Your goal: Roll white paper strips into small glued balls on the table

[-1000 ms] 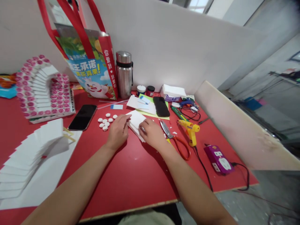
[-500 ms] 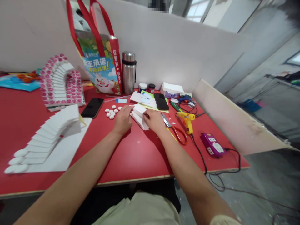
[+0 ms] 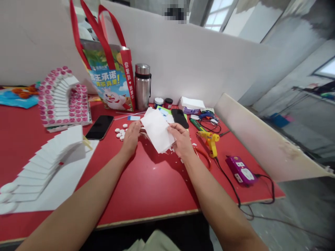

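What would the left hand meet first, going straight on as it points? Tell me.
Probably the steel bottle; depth is unclear, so the left hand might brush the blue-and-white card first.

head camera | worn, facing forward and down | close above the red table (image 3: 146, 188)

You hold the white sheets (image 3: 158, 130) tilted above the red worktop (image 3: 146, 195), your right hand (image 3: 182, 141) pinching their right edge, your left hand (image 3: 131, 139) at the left edge. Small white discs (image 3: 117, 130) lie just beside that hand; a yellow glue gun (image 3: 213, 141) lies farther right.
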The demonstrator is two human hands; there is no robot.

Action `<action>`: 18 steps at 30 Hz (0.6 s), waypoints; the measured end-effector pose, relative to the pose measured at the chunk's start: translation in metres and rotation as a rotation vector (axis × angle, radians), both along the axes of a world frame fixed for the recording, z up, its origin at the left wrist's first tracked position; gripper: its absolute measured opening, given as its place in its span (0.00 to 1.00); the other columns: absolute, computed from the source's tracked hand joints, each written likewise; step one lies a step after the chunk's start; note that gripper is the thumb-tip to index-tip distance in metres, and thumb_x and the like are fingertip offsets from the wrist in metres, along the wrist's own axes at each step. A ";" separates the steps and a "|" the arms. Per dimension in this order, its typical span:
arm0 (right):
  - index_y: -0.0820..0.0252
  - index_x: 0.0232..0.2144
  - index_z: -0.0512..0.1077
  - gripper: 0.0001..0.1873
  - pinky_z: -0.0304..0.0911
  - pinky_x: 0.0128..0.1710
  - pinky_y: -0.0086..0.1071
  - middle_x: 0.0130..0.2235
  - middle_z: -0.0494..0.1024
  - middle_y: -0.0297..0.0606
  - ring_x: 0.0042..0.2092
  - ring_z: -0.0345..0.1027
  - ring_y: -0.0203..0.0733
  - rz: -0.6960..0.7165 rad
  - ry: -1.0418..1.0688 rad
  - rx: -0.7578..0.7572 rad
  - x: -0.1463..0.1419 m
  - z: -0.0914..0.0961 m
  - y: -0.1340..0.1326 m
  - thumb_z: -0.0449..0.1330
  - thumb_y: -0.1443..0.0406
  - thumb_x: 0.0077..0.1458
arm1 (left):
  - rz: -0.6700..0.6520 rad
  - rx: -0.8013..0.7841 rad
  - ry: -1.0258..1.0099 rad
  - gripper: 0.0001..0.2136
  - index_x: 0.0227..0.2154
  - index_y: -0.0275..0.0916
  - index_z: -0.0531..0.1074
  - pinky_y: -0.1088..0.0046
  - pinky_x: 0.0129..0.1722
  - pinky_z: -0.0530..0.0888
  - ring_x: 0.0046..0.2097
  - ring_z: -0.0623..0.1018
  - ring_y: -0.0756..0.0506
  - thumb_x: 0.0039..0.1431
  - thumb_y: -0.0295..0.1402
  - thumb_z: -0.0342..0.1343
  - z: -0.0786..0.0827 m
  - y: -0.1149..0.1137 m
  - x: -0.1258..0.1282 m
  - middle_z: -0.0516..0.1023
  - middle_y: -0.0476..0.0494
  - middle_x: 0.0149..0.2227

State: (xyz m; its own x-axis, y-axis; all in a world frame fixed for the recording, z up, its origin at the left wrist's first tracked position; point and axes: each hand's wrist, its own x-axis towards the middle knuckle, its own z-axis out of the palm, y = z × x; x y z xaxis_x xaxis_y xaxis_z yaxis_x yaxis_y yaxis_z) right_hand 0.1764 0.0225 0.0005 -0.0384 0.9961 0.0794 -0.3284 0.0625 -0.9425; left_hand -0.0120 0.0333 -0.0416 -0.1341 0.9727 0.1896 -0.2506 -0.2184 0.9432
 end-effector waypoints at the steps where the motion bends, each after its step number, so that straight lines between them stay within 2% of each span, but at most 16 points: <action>1: 0.57 0.29 0.75 0.12 0.64 0.30 0.29 0.29 0.79 0.30 0.28 0.69 0.34 0.035 0.035 -0.045 -0.001 0.002 -0.001 0.72 0.59 0.44 | -0.072 -0.045 -0.094 0.21 0.46 0.37 0.73 0.72 0.33 0.74 0.34 0.78 0.47 0.64 0.51 0.54 0.002 -0.002 0.000 0.79 0.40 0.40; 3: 0.57 0.28 0.75 0.13 0.63 0.28 0.28 0.27 0.78 0.29 0.27 0.67 0.33 0.090 0.039 -0.103 -0.003 0.004 -0.002 0.74 0.60 0.41 | -0.132 -0.079 -0.141 0.22 0.45 0.36 0.74 0.72 0.31 0.74 0.33 0.78 0.47 0.60 0.51 0.60 0.006 -0.007 -0.002 0.80 0.41 0.37; 5: 0.59 0.27 0.76 0.14 0.62 0.27 0.27 0.26 0.77 0.30 0.27 0.68 0.33 0.138 0.005 -0.151 -0.002 0.003 0.000 0.74 0.60 0.40 | -0.136 -0.116 -0.152 0.23 0.45 0.35 0.74 0.74 0.29 0.73 0.30 0.77 0.48 0.50 0.43 0.70 0.007 -0.010 -0.005 0.81 0.44 0.34; 8: 0.59 0.30 0.77 0.17 0.64 0.28 0.29 0.29 0.79 0.33 0.29 0.71 0.36 0.209 -0.062 -0.225 0.000 -0.001 0.003 0.72 0.53 0.44 | -0.134 -0.199 -0.152 0.26 0.45 0.34 0.75 0.75 0.29 0.74 0.29 0.77 0.50 0.42 0.35 0.75 0.007 -0.014 -0.008 0.81 0.46 0.33; 11: 0.58 0.33 0.77 0.19 0.66 0.30 0.31 0.32 0.81 0.35 0.31 0.72 0.39 0.248 -0.251 -0.189 0.001 -0.007 0.003 0.71 0.50 0.47 | -0.177 -0.245 -0.096 0.27 0.45 0.33 0.75 0.73 0.32 0.76 0.31 0.79 0.49 0.40 0.34 0.76 0.007 -0.016 -0.007 0.83 0.45 0.34; 14: 0.59 0.30 0.76 0.16 0.63 0.29 0.30 0.30 0.80 0.34 0.30 0.71 0.38 0.217 -0.487 -0.085 0.001 -0.012 0.003 0.73 0.54 0.44 | -0.213 -0.240 -0.019 0.26 0.45 0.33 0.76 0.74 0.28 0.75 0.28 0.78 0.49 0.41 0.35 0.75 0.008 -0.017 -0.005 0.82 0.47 0.31; 18: 0.58 0.28 0.75 0.13 0.63 0.28 0.30 0.27 0.79 0.32 0.28 0.70 0.36 0.176 -0.478 -0.080 0.002 -0.009 0.002 0.70 0.57 0.45 | -0.220 -0.177 0.042 0.20 0.37 0.33 0.74 0.77 0.17 0.67 0.18 0.71 0.52 0.47 0.41 0.71 0.010 -0.019 -0.006 0.77 0.50 0.22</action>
State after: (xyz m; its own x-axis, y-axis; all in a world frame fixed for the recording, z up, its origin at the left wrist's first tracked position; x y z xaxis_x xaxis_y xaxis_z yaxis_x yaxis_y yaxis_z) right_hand 0.1785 0.0250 -0.0088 -0.2193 0.9735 -0.0640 0.1416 -0.0331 -0.9894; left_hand -0.0175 0.0148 -0.0316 0.0883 0.9960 0.0147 -0.2338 0.0064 0.9723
